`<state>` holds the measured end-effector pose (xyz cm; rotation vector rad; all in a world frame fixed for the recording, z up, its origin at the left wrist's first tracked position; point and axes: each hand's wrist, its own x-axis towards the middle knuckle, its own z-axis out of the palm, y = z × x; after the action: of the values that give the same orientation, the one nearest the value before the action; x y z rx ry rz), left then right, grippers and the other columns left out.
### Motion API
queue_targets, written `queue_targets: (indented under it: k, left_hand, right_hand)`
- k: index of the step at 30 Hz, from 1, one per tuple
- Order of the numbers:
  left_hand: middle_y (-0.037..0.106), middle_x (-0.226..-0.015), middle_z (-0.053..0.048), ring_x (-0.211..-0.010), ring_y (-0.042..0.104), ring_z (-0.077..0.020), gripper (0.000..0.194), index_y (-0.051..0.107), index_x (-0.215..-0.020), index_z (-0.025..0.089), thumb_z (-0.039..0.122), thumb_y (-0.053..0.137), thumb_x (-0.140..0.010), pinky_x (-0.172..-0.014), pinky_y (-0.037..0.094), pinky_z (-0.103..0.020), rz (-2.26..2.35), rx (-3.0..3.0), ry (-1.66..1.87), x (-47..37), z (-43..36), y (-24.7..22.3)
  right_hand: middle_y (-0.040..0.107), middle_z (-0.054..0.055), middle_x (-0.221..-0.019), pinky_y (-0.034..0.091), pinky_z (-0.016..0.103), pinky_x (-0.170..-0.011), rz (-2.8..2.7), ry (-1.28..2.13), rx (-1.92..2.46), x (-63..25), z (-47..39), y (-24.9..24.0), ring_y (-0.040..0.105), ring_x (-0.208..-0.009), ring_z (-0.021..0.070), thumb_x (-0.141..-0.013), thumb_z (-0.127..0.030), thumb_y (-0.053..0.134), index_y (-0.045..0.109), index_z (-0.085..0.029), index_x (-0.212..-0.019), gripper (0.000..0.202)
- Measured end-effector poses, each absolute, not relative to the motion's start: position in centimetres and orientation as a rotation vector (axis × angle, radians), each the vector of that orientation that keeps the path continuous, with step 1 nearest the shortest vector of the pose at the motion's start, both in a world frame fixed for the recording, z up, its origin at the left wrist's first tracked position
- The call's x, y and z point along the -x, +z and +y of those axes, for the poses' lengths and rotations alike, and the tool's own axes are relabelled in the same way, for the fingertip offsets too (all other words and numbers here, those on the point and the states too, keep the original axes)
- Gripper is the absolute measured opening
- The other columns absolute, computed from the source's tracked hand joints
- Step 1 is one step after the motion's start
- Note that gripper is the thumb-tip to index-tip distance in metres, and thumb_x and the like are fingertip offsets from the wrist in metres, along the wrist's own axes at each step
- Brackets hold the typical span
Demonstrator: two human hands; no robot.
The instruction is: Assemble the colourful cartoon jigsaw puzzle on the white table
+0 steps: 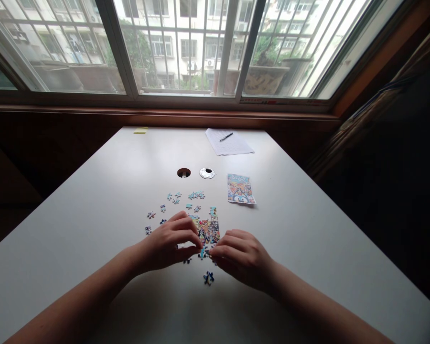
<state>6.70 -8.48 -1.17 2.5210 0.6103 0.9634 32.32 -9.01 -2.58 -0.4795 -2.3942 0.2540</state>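
A partly joined, colourful puzzle [209, 228] lies on the white table between my hands. My left hand [175, 239] is at its lower left, thumb and fingertips brought together at the puzzle's lower edge; what they pinch is too small to make out. On the lower right, my right hand [238, 253] has its fingers closed beside a light-blue piece [202, 252], and its fingertips hide whatever they hold. A dark blue loose piece [208, 278] lies nearer to me. Several loose pieces [197, 195] are scattered beyond and left of the puzzle, some partly covered by my left hand.
On the white table [294, 229], a small picture sheet [240, 189] lies right of the puzzle. Farther back are a round hole [184, 173], a metal cover [207, 173], papers [229, 144] with a pen [226, 137], and a yellow note [141, 130]. A barred window stands behind.
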Motion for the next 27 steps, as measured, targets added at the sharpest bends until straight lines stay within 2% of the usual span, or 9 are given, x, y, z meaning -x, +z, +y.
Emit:
queue_targets:
  k: [4,14,20,27]
  left_hand:
    - [0.064,-0.088,-0.003,-0.082,0.055,-0.0157,0.011,0.066,-0.098,0.021,0.018,0.071,-0.089,-0.080,0.048,-0.032,0.601,-2.627,0.985,-7.1,-9.1,-1.0]
    - [0.065,-0.089,-0.002,-0.082,0.053,-0.0169,0.009,0.064,-0.097,0.021,0.017,0.068,-0.090,-0.078,0.047,-0.033,0.668,-2.772,0.972,-8.1,-9.8,-1.2]
    - [0.064,-0.088,-0.002,-0.081,0.052,-0.0169,0.011,0.063,-0.097,0.021,0.015,0.068,-0.088,-0.077,0.047,-0.033,0.766,-2.796,1.088,-8.3,-9.8,-1.5]
    - [0.065,-0.086,-0.002,-0.079,0.053,-0.0167,0.011,0.063,-0.099,0.021,0.015,0.065,-0.089,-0.077,0.048,-0.034,0.792,-2.883,1.010,-8.4,-9.9,-1.5]
  right_hand:
    - [0.067,0.003,-0.078,0.038,0.030,-0.063,-2.367,0.225,0.547,-32.4,-9.0,-2.8,0.052,-0.067,0.0152,-0.093,-0.018,0.062,0.065,-0.019,-0.096,0.004]
    - [0.067,0.003,-0.078,0.039,0.030,-0.065,-2.373,0.189,0.596,-32.3,-9.3,-2.7,0.052,-0.068,0.0154,-0.093,-0.016,0.064,0.063,-0.018,-0.092,0.003]
    - [0.067,0.003,-0.077,0.040,0.030,-0.066,-2.379,0.178,0.604,-32.3,-9.3,-2.7,0.053,-0.068,0.0154,-0.093,-0.015,0.063,0.063,-0.018,-0.092,0.003]
    - [0.066,0.003,-0.077,0.040,0.031,-0.064,-2.394,0.168,0.614,-32.3,-9.4,-2.6,0.052,-0.067,0.0157,-0.094,-0.016,0.062,0.064,-0.019,-0.091,0.004]
